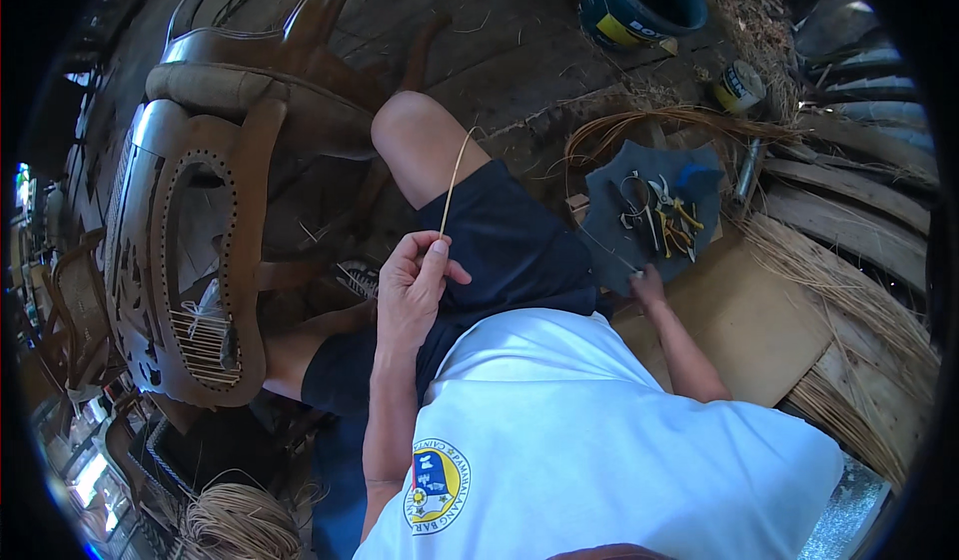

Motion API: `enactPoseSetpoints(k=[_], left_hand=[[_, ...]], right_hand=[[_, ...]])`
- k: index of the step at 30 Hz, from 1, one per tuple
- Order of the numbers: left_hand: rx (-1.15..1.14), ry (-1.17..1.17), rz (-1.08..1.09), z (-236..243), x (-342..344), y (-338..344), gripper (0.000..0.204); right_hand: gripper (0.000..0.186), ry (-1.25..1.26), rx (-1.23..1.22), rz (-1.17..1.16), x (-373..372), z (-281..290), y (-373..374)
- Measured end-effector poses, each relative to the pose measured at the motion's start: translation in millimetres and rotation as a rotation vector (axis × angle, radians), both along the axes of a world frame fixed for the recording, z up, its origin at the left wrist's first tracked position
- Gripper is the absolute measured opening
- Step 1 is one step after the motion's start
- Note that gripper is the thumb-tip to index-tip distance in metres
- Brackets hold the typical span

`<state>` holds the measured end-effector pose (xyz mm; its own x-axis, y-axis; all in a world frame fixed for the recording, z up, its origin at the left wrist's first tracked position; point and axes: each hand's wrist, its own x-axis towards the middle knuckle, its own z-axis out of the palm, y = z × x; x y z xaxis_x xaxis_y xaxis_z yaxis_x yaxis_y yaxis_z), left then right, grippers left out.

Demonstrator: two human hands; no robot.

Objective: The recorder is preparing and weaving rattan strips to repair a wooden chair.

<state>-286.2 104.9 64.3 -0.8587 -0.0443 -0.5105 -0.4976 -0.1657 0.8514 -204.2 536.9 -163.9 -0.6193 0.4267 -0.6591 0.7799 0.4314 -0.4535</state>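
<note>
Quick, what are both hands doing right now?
Left hand: closed, pinching a thin tan strip.
Right hand: by the grey mat; can't tell open or closed.

On my feed a dark bucket (607, 8) with a yellow label stands on the plank floor (519, 25), toward its far right. I see a small can (741, 88) near the floor's right edge, dry litter (756, 30) strewn beyond, and weathered slats (849, 188) bordering that side.
</note>
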Motion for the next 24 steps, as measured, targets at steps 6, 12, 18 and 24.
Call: enactPoseSetpoints(k=[6,12,18,24], left_hand=[[-0.039,0.167,-0.066,8.2,-24.9,26.2,0.019],[-0.074,0.179,-0.221,13.7,-36.1,46.2,0.018],[-0.126,0.122,-0.166,14.9,-21.5,26.6,0.017],[-0.163,0.079,-0.276,12.3,-10.3,23.5,0.018]], right_hand=[[0.036,0.104,-1.313,-0.206,-88.5,154.3,-62.8],[0.036,0.183,-1.321,0.002,-148.8,216.9,-185.3],[0.017,0.143,-1.318,-0.044,-168.9,216.3,-216.2],[0.011,0.180,-1.275,-0.074,-177.5,202.7,-218.6]])
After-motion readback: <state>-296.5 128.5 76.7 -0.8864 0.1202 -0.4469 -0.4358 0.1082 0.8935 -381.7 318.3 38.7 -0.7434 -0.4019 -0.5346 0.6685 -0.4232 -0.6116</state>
